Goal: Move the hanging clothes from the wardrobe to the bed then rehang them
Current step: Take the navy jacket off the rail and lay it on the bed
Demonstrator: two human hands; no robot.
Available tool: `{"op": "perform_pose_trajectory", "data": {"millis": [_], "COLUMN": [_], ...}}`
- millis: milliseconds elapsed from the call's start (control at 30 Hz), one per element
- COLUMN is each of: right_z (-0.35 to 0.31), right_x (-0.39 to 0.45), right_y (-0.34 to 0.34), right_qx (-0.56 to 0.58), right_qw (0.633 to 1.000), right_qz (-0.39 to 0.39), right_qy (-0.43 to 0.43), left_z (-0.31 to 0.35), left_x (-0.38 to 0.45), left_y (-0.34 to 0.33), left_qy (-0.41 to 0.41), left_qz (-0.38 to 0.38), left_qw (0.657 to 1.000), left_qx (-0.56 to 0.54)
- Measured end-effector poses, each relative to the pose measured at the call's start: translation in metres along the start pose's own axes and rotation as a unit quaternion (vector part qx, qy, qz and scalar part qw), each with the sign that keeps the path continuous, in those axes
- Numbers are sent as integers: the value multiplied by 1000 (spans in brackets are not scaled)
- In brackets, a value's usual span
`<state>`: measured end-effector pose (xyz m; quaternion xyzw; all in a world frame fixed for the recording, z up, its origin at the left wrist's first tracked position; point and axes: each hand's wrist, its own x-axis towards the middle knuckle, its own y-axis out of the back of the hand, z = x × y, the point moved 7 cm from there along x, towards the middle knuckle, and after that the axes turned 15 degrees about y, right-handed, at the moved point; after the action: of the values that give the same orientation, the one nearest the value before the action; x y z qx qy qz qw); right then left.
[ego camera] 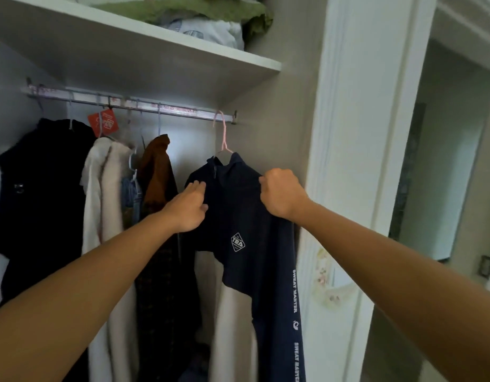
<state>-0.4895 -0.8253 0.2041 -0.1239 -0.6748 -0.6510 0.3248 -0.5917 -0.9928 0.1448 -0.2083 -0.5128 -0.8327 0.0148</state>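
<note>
Fingers of your left hand straight, touching the navy top, your right hand gripping its shoulder, pink hanger at the rail's right end.

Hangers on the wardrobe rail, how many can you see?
At least 5: a pink hanger far right carrying the navy top, four hooks crowded left. Clothes may hide more.

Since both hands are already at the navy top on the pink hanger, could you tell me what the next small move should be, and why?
Probably lift the pink wire hanger off the metal rail: its hook is over the rail, the right hand grips the navy zip-neck top at the shoulder, and the left hand lies flat on its other shoulder.
</note>
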Motion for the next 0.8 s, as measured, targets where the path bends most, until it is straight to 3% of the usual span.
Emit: {"op": "perform_pose_trajectory", "data": {"millis": [233,433,567,700,800], "right_z": [-15,-17,-28,-30,-16], "right_x": [-71,-135,-189,-251,-295], "right_y": [30,49,57,77,103], "right_qx": [-76,-90,-113,-143,-165], "right_qw": [996,996,993,982,961], "right_qz": [-20,-1,9,13,-18], "right_qy": [38,-16,-45,-120,-222], "left_z": [-11,-13,1,39,80], "left_x": [-2,-17,-37,-64,-95], "left_y": [-1,-23,-28,-30,-31], "left_qy": [-21,-54,-93,-185,-229], "left_qz": [-19,-57,-30,-16,-62], "left_qw": [996,991,988,973,953], "left_qx": [-89,-106,-119,-137,-188]}}
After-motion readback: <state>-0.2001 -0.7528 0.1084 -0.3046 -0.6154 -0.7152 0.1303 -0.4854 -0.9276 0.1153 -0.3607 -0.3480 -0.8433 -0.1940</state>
